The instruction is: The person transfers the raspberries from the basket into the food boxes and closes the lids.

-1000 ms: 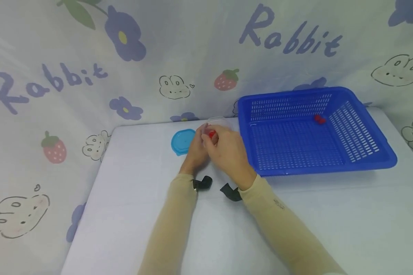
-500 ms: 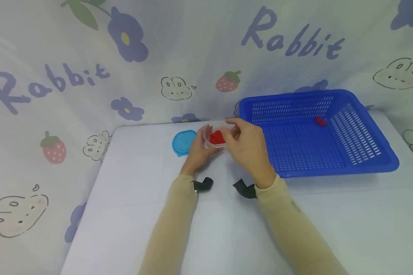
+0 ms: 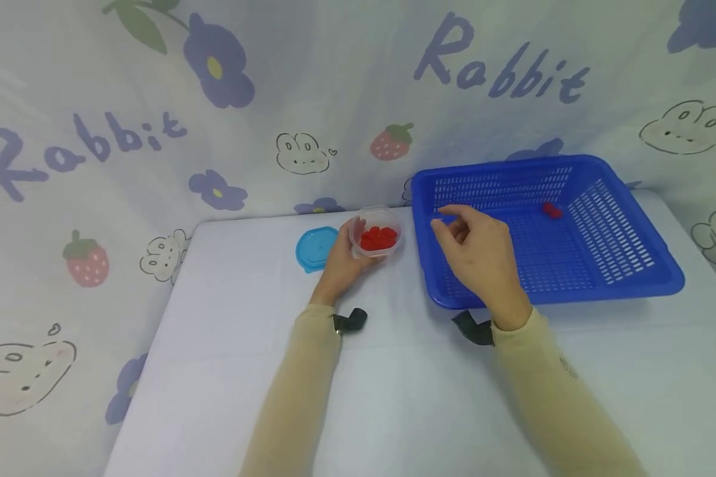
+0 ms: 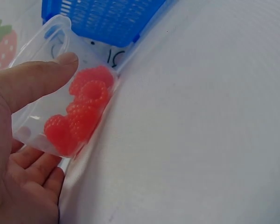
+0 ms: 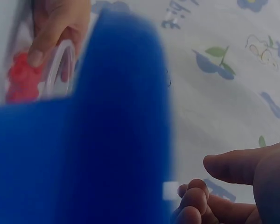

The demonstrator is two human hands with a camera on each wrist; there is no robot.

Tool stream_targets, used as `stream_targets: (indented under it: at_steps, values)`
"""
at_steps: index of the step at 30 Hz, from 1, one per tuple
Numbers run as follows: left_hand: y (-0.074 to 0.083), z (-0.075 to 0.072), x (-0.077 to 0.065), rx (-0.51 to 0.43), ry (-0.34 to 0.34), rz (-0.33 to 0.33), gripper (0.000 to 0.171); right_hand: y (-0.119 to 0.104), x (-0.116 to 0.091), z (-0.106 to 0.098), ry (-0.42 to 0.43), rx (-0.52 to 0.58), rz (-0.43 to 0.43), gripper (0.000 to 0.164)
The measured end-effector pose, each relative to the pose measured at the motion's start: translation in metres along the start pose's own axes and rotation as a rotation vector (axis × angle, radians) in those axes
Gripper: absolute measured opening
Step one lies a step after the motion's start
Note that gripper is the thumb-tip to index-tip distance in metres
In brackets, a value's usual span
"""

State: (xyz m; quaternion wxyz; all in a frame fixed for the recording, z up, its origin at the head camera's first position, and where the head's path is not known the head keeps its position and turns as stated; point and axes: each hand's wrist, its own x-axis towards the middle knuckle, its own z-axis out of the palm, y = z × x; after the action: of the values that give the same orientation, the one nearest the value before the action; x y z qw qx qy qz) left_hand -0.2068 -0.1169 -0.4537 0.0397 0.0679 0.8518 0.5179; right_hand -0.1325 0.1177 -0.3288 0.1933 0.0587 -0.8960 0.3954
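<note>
My left hand (image 3: pixel 340 268) grips a clear plastic tub (image 3: pixel 374 253) on the white table, thumb on its near side and fingers round behind. In the left wrist view, red raspberries (image 4: pixel 84 109) lie at the bottom of the tub; they look like toy or candy ones. Over the left part of a blue plastic basket (image 3: pixel 555 262) hovers my right hand (image 3: pixel 483 255), thumb and fingers apart with nothing visible between them. The right wrist view has the basket's wall blurred across much of it, with the thumb (image 5: pixel 235 165) beside it.
A light-blue lid (image 3: pixel 316 248) lies on the table just left of the tub. Small red pieces (image 3: pixel 551 211) sit in the basket's far right corner. A printed cloth (image 3: pixel 334 79) hangs behind the table.
My right hand has withdrawn from the tub and travelled right, to above the basket's left side. The tub, earlier covered by my hands, is now plainly seen in my left hand.
</note>
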Motion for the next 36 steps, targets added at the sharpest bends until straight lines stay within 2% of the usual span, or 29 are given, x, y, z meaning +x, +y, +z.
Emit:
stream_targets:
  at_steps: [17, 27, 36]
  values:
    - [0.0, 0.0, -0.001, -0.011, -0.002, 0.007, 0.09, 0.026, -0.005, -0.049, -0.009, -0.114, -0.018, 0.032]
    - [-0.002, 0.001, 0.002, -0.013, 0.006, 0.025, 0.09, 0.039, 0.009, -0.079, -0.009, -0.202, -0.058, 0.034]
    - [-0.003, -0.001, 0.001, -0.007, 0.007, 0.029, 0.09, 0.061, 0.034, -0.094, -0.041, -0.342, -0.074, 0.038]
